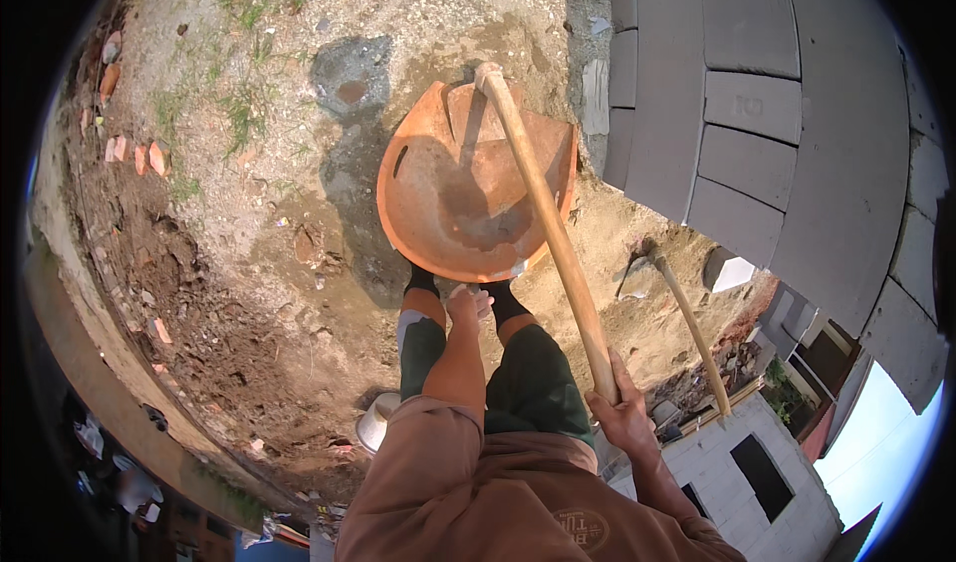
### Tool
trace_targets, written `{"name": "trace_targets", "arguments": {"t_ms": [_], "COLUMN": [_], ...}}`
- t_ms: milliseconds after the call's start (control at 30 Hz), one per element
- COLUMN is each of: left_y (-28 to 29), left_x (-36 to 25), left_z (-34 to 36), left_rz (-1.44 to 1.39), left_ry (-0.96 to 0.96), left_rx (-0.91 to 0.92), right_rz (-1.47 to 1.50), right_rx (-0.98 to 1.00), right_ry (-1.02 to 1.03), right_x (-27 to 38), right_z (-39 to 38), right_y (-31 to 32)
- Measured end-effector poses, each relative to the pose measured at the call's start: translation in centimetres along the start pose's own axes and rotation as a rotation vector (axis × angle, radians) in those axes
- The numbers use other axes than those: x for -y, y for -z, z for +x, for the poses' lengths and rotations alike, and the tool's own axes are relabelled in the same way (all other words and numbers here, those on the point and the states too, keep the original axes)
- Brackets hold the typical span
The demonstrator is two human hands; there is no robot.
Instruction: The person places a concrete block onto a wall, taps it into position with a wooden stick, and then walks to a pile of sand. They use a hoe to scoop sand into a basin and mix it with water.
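Observation:
A wide, shallow orange basin (pixel 413 209) with an uneven far rim and greyish residue inside lies on the ground before my feet. Across its right side runs the long wooden handle of a hoe (pixel 548 214), its head resting at the basin's far edge. My right hand (pixel 624 408) is closed around the near end of that handle. Between my knees, just short of the basin's near rim, my left hand (pixel 470 303) has its fingers curled in. Whether it grips the rim or some small thing cannot be made out.
Grey concrete blocks (pixel 747 109) are stacked along the right. Another long-handled tool (pixel 692 328) leans there, its head on the sandy ground. A pale metal pot (pixel 374 423) stands by my left leg. Brick pieces (pixel 149 156) and loose dug soil (pixel 149 253) lie at left.

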State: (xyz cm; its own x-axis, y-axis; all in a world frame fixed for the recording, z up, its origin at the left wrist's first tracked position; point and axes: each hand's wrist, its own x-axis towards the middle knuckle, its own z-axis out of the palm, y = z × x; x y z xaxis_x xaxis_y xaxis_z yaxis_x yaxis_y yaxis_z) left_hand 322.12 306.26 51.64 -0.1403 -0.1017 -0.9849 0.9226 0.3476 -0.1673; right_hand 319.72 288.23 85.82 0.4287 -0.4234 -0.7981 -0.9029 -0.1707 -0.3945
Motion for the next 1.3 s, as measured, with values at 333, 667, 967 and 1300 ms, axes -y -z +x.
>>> {"name": "trace_targets", "arguments": {"t_ms": [333, 667, 967, 1300], "left_y": [-6.0, -13.7, -19.6, -26.8], "left_x": [-4.2, 8.1, 1.8, -5.6], "left_z": [-6.2, -26.6, -20.6, -17.3], "left_rz": [0.457, 0.413, 0.712, 0.639], "left_ry": [-0.305, -0.143, -0.322, -0.416], "left_rx": [0.165, 0.019, 0.239, 0.324], "right_rz": [0.113, -0.181, 0.333, 0.215], "right_rx": [0.242, 0.222, 0.047, -0.106], "right_ry": [-0.174, -0.015, 0.089, 0.049], "right_x": [6.9, 2.9, 15.2, 20.2], "right_z": [6.0, 30.4, 36.5, 45.7], "right_y": [-2.8, -9.1, 2.1, 4.9]}}
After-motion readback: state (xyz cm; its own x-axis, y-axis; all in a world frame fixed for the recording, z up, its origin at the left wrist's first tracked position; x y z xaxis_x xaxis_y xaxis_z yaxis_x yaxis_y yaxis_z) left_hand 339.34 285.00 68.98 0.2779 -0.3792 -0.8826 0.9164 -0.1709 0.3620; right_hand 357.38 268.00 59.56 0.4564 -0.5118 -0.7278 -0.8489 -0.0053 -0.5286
